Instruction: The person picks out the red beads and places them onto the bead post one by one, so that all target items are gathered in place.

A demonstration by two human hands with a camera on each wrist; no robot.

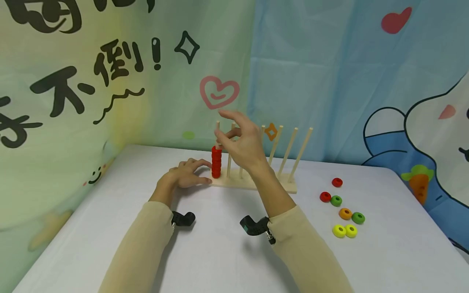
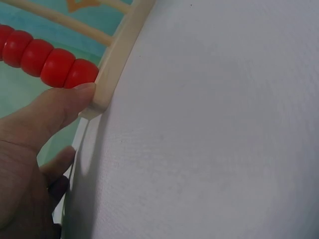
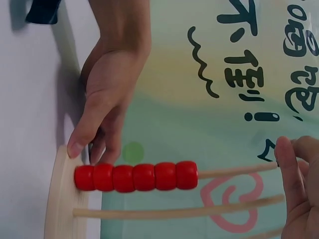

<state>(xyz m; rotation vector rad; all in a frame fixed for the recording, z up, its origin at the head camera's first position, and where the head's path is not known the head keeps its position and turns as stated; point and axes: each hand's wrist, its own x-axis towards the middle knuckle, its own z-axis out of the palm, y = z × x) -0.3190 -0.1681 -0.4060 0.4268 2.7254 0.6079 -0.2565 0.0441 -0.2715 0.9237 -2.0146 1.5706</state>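
Observation:
A wooden peg rack (image 1: 253, 185) stands on the table with several upright pegs. On its leftmost peg sits a stack of several red beads (image 3: 134, 177), reaching partway up. My left hand (image 1: 188, 173) holds the left end of the base, the thumb at the front and a finger behind; in the left wrist view the thumb (image 2: 67, 104) lies right beside the lowest bead. Around the upper part of that peg is my right hand (image 1: 243, 142), fingers loosely bent, above the beads. No bead shows in its fingers (image 3: 291, 169).
Loose beads lie right of the rack: two red (image 1: 325, 197), two green (image 1: 358, 218), one orange (image 1: 345, 213) and two yellow (image 1: 339, 231). The other pegs (image 1: 301, 154) hold no visible beads. A printed curtain (image 1: 300, 61) hangs behind the white table (image 1: 220, 252).

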